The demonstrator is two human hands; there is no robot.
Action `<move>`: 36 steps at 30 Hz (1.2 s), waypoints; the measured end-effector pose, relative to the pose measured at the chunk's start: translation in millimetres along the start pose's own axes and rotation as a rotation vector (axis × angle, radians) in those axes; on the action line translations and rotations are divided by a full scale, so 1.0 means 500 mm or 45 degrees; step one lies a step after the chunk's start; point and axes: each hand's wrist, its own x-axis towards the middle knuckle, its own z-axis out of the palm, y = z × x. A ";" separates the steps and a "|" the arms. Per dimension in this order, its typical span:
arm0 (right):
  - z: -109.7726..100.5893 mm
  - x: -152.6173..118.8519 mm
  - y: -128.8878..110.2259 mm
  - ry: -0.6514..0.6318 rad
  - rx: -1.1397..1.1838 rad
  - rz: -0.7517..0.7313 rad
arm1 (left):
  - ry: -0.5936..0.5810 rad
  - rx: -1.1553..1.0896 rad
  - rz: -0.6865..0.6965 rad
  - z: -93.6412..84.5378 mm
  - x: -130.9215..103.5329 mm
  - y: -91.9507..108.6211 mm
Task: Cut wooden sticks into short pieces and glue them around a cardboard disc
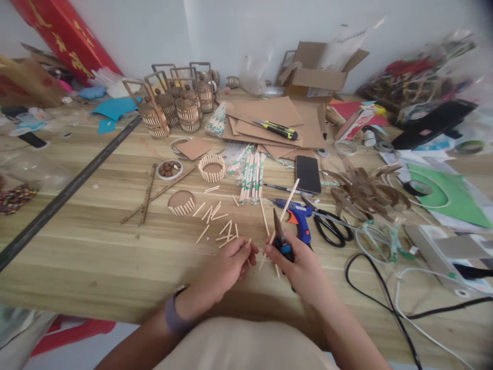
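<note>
My left hand (pixel 230 263) is closed in a pinch, with the tip of a short wooden stick (pixel 249 242) showing between thumb and fingers. Beside it, my right hand (pixel 302 267) grips dark pliers (pixel 284 245) with blue on the handle, jaws pointing away from me. The same hand also holds a long thin wooden stick (pixel 290 199), slanting up past the jaws. Another long stick (pixel 265 217) lies behind. Short cut sticks (pixel 214 211) are scattered ahead of my left hand. Farther off are two round cardboard bases edged with sticks, one fully ringed (pixel 211 176), one partly (pixel 182 209).
A blue glue gun (pixel 301 218), black scissors (pixel 333 228) and a phone (pixel 308 173) lie right of the wrapped chopsticks (pixel 252 174). Cables (pixel 379 277) loop at right. Lidded stick-covered pots (pixel 188 115) stand behind, near cardboard sheets bearing utility knives (pixel 277 129).
</note>
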 end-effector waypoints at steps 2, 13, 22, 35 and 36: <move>0.002 0.004 0.001 0.004 0.015 -0.006 | -0.046 -0.061 0.020 0.001 0.001 0.002; 0.028 0.012 0.014 0.026 0.046 0.017 | -0.221 -0.055 0.100 0.007 -0.002 0.015; 0.042 -0.013 0.017 0.086 -0.133 -0.132 | -0.019 -0.381 0.074 -0.001 0.017 0.004; 0.036 -0.015 0.015 0.032 0.038 0.029 | 0.096 -0.348 0.191 -0.007 0.010 0.004; 0.030 -0.014 0.011 -0.035 0.145 0.140 | 0.117 -0.373 0.216 -0.011 0.012 0.003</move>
